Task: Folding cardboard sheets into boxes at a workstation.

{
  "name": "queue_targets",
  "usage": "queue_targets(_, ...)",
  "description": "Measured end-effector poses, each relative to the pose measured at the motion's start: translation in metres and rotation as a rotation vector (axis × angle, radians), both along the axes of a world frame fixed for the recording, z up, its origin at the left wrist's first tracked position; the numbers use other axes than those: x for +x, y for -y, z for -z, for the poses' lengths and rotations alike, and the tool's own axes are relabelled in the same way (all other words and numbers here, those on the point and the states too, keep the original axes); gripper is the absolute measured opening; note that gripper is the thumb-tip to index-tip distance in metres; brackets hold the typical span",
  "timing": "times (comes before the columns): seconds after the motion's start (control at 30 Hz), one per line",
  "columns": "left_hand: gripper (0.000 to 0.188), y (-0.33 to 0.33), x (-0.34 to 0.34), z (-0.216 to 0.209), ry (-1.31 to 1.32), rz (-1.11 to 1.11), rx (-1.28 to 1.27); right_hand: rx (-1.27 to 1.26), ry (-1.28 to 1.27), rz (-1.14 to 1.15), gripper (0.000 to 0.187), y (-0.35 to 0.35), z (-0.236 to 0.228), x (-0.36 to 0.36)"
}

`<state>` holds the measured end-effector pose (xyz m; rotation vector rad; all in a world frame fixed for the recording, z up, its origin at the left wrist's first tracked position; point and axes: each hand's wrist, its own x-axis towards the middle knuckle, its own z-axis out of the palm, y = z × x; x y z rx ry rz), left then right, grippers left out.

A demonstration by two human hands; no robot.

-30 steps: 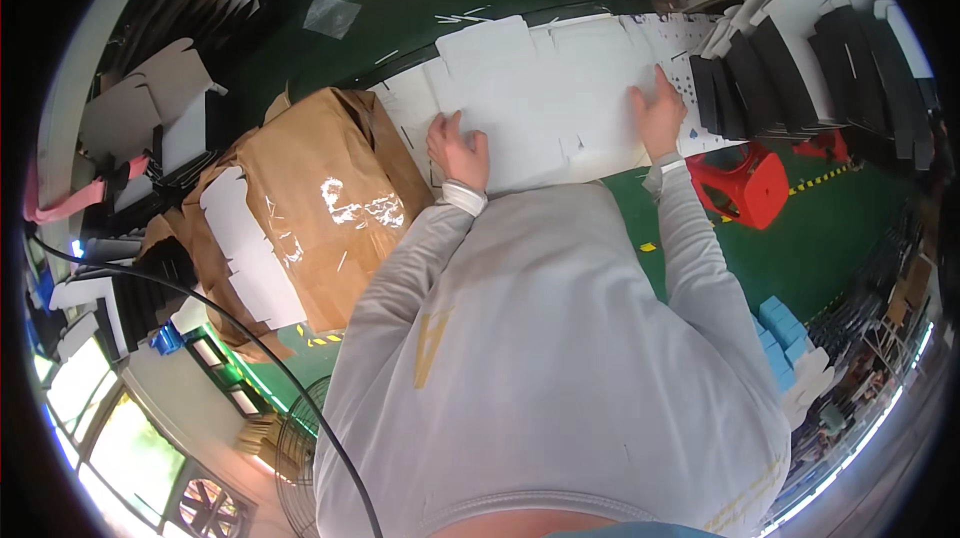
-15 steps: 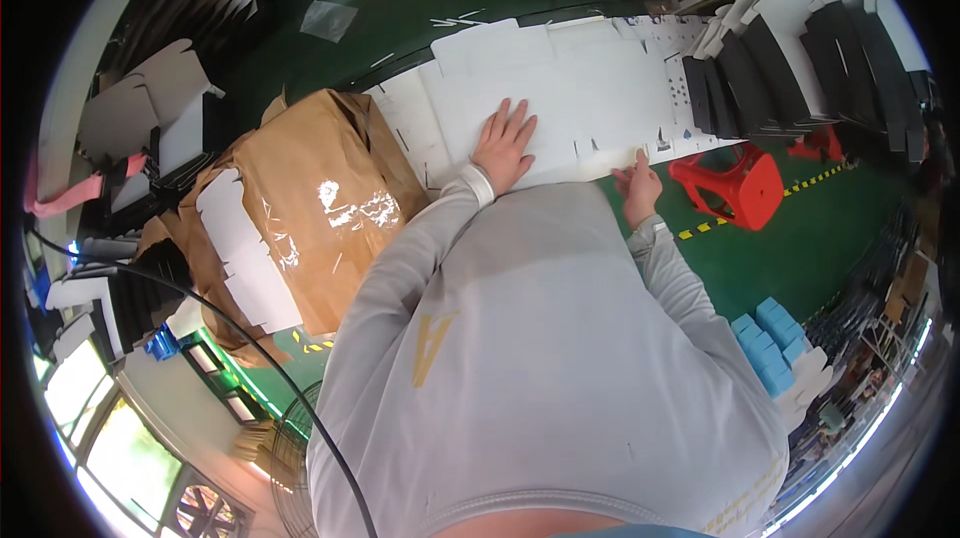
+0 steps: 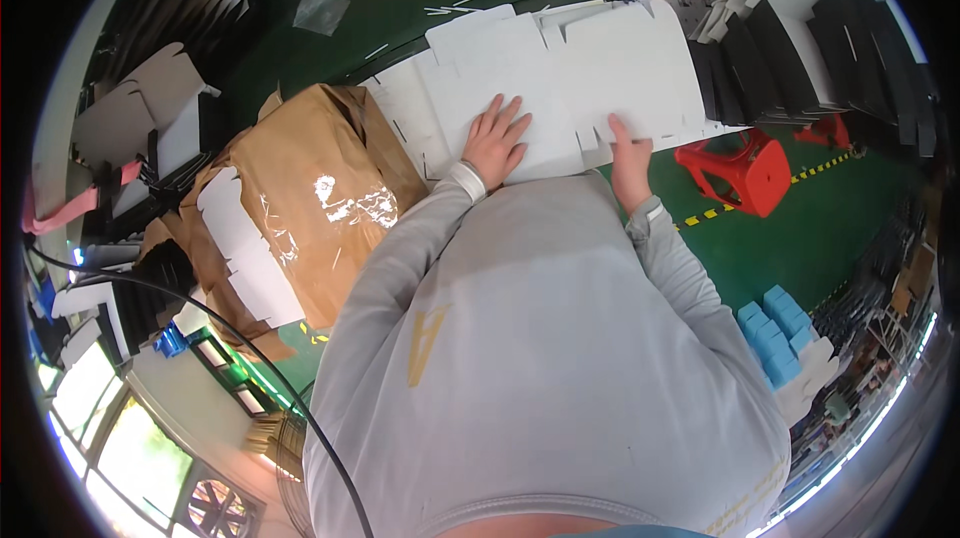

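Note:
A flat white cardboard box blank (image 3: 545,63) with slots and flaps lies across the work surface in front of me. My left hand (image 3: 492,145) rests palm down on its near left part, fingers spread. At the near edge, right of the middle, my right hand (image 3: 630,163) touches the blank. One of its digits is stretched out over the white panel, and the other fingers are partly hidden. To the left, beneath the blank, another white sheet (image 3: 398,103) with dark marks shows.
Brown wrapping paper (image 3: 310,178) covers a bulky pile at left. Black and white folded boxes (image 3: 775,58) stand at the right end. A red plastic stool (image 3: 750,178) is on the green floor below them. Light blue blocks (image 3: 772,338) are lower right. A black cable (image 3: 230,308) crosses at left.
A white panel now covers the marked sheet at the right end of the surface. My right hand has moved forward onto the white cardboard; my left hand has stayed nearly in place.

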<state>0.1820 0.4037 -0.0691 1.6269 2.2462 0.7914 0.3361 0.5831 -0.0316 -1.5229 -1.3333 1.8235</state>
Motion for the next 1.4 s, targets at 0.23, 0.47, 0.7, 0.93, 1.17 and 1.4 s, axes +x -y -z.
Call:
queue_targets(0.23,0.047,-0.003,-0.002,0.003,-0.042,-0.063,-0.033,-0.325,-0.057,-0.209,0.047,-0.006,0.038,-0.006)
queue_targets(0.47,0.06,0.0,-0.008,-0.002,-0.046,-0.201,-0.024,0.948,0.126,-0.819,0.048,0.015,0.04,-0.017)
queue_targets(0.7,0.082,-0.001,-0.008,0.001,0.052,-0.898,-0.065,0.975,0.259,-0.975,0.038,0.011,0.071,-0.001)
queue_targets(0.93,0.07,-0.016,-0.024,0.017,0.327,-1.231,-0.014,0.7,0.222,-1.119,0.039,-0.003,0.063,0.002)
queue_targets(1.17,0.051,-0.009,-0.039,0.013,0.436,-1.048,0.185,0.371,-0.081,-1.12,0.036,-0.064,0.069,-0.008)
queue_targets(1.4,0.042,-0.008,-0.03,0.014,-0.026,-0.671,0.093,0.643,0.01,-0.978,0.024,-0.05,0.017,-0.089)
